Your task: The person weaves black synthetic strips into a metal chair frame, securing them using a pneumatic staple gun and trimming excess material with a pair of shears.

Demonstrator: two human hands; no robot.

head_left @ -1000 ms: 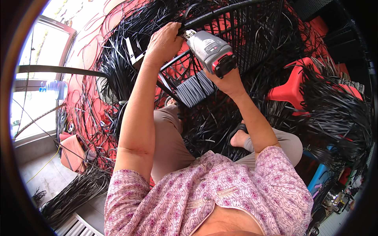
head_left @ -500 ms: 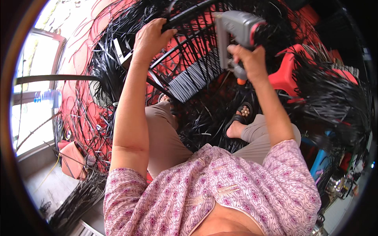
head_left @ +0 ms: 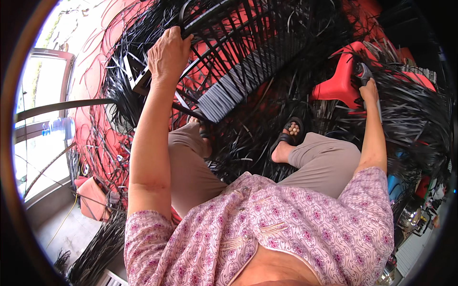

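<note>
My left hand (head_left: 168, 55) is closed round the corner of a black frame (head_left: 210, 18), its fingers over the top bar. Many black strips run across this frame, and a grey woven section (head_left: 222, 99) fills its lower part. Out to the right, beside a red plastic stool (head_left: 334, 87), my right hand (head_left: 369, 93) grips the handle of a grey and black staple gun (head_left: 363, 72). Most of the tool is hidden behind the hand and seen end-on. Between frame and stool, my sandalled feet rest among loose black strips.
Thick heaps of black strips (head_left: 415, 119) lie at the right, with more at the far left and around my feet. A long dark strip (head_left: 67, 106) arches in from the left. A pinkish box-like thing (head_left: 93, 198) sits on the floor at left. The floor (head_left: 95, 76) is red.
My right hand has carried the staple gun from the frame out to the right, beside the red stool. My left hand, still on the frame, has shifted slightly left with it.
</note>
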